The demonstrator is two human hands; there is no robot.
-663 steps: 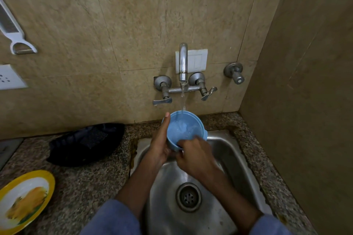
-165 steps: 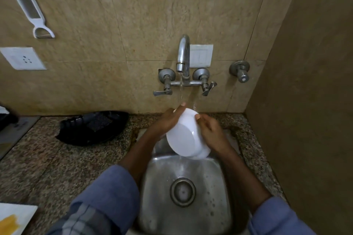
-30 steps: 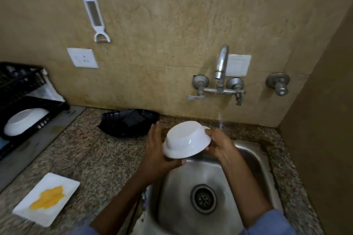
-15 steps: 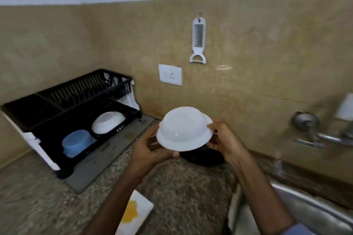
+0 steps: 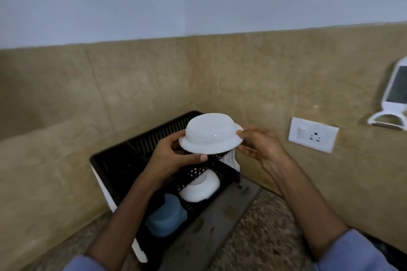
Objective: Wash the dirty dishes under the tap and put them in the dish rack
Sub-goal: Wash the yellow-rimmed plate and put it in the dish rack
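A white bowl (image 5: 210, 133) hangs upside down above the black dish rack (image 5: 123, 161) in the wall corner. My left hand (image 5: 170, 157) grips its rim from the left and underneath. On the right side my right hand (image 5: 258, 145) holds the rim with its fingertips. In the rack's lower tier lie another white bowl (image 5: 201, 187) and a blue cup (image 5: 166, 215), both upside down. My left forearm hides part of the rack.
The rack stands on a grey drain tray (image 5: 209, 226) on the speckled granite counter (image 5: 264, 237). A white wall socket (image 5: 312, 134) and a hanging white peeler (image 5: 394, 99) are on the tiled wall to the right.
My view has swung left from the sink to the corner. Both hands have carried the white bowl over the dish rack, which now lies directly beneath it.
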